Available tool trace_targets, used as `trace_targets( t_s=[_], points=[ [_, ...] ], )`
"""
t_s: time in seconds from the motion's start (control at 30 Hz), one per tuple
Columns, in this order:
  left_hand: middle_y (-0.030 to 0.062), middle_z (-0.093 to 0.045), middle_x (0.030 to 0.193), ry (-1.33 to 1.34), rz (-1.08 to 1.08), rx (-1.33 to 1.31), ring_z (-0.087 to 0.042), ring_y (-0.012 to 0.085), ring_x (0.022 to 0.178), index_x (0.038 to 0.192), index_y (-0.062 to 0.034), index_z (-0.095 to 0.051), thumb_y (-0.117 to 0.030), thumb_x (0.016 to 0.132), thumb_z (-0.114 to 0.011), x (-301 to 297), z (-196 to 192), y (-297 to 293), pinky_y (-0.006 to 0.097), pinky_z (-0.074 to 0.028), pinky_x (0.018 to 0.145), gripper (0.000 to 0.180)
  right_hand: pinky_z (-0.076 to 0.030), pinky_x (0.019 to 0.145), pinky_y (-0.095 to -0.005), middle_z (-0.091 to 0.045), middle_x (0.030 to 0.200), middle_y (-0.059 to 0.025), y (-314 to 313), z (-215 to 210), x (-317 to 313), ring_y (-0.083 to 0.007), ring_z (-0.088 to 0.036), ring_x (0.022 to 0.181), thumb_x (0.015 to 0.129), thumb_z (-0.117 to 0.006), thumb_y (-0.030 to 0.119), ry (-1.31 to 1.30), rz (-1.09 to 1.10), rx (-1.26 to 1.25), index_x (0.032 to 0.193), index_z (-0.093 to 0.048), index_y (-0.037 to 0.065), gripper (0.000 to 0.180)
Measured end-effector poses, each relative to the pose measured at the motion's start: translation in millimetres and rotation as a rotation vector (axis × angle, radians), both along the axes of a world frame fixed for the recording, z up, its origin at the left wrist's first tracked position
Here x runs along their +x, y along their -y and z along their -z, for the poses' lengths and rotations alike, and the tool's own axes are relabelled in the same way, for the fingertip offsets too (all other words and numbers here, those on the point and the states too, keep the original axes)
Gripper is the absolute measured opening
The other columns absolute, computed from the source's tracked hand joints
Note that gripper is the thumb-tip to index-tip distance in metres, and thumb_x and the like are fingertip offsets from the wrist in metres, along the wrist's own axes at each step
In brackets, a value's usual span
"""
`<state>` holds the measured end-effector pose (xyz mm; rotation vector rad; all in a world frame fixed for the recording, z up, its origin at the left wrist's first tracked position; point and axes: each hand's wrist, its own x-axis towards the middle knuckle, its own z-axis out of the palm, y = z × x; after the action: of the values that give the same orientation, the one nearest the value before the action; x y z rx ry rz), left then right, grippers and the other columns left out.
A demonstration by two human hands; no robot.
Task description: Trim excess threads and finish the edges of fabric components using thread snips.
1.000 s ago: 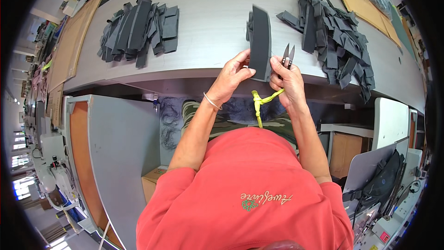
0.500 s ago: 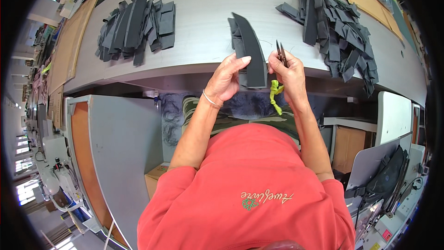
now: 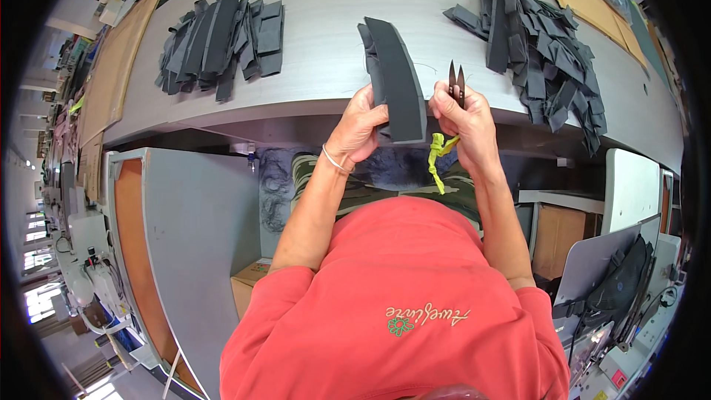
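Gripping in left fingers (image 3: 378, 114) a long, dark-grey fabric strip (image 3: 400, 78) slanting lengthwise forward-left beyond them, and in right fingers (image 3: 447, 106) black, pointed metal snips (image 3: 461, 83).

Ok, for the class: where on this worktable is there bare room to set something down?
The widest bare patch of worktable lies between the left pile of grey fabric strips and the held strip; another lies between that strip's far end and the right pile. The right side is crowded: its pile overhangs the near edge, with flat cardboard alongside.
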<state>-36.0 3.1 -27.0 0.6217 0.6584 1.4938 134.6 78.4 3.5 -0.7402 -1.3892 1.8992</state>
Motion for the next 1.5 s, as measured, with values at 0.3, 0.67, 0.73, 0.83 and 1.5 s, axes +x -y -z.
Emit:
trace_targets(
  t_s=[0.3, 0.67, 0.73, 0.83, 1.5],
  points=[
    [0.0100, -0.059, 0.104, -0.022, -0.057, -0.029, -0.062, 0.0165, 0.076, 0.135, 0.0025, -0.041, -0.009, 0.086, -0.062, 0, -3, -4, 0.033, -0.056, 0.071, 0.055, -0.041, 0.069, -0.0206, -0.055, 0.083, 0.0007, -12, -4, 19, -0.0057, -0.049, 0.076, 0.091, -0.063, 0.017, 0.139, 0.260, 0.359, 0.118, -0.056, 0.005, 0.030],
    [0.0116, -0.059, 0.110, -0.016, -0.004, -0.018, -0.064, 0.0160, 0.083, 0.136, 0.0025, -0.039, -0.011, 0.086, -0.064, 2, -10, -5, 0.030, -0.058, 0.070, 0.058, -0.047, 0.073, -0.0274, -0.068, 0.092, -0.0040, 1, 1, 6, -0.0163, -0.060, 0.078, 0.082, -0.066, 0.009, 0.272, 0.232, 0.722, 0.103, -0.068, 0.010, 0.022],
    [0.0112, -0.059, 0.111, -0.028, -0.006, -0.017, -0.064, 0.0146, 0.083, 0.136, 0.0024, -0.040, -0.011, 0.086, -0.064, 3, -10, -4, 0.028, -0.058, 0.070, 0.057, -0.047, 0.072, -0.0277, -0.068, 0.089, -0.0038, 1, -2, 5, -0.0169, -0.059, 0.076, 0.081, -0.066, 0.009, 0.299, 0.229, 0.775, 0.101, -0.068, 0.010, 0.020],
    [0.0094, -0.061, 0.111, -0.060, -0.024, -0.015, -0.064, 0.0114, 0.083, 0.134, 0.0024, -0.043, -0.012, 0.086, -0.065, 6, -12, -4, 0.025, -0.057, 0.071, 0.054, -0.046, 0.070, -0.0281, -0.068, 0.084, -0.0036, -1, -2, 4, -0.0184, -0.059, 0.074, 0.081, -0.067, 0.010, 0.362, 0.246, 0.858, 0.098, -0.069, 0.010, 0.018],
    [0.0034, -0.062, 0.094, -0.185, -0.301, -0.021, -0.062, 0.0093, 0.081, 0.108, -0.0009, -0.053, -0.012, 0.089, -0.063, 9, -7, -4, 0.025, -0.052, 0.070, 0.024, -0.047, 0.063, -0.0303, -0.067, 0.080, -0.0015, 22, -19, 3, -0.0200, -0.059, 0.068, 0.072, -0.072, 0.008, 0.407, 0.133, 1.061, 0.092, -0.071, 0.012, 0.020]
  ],
)
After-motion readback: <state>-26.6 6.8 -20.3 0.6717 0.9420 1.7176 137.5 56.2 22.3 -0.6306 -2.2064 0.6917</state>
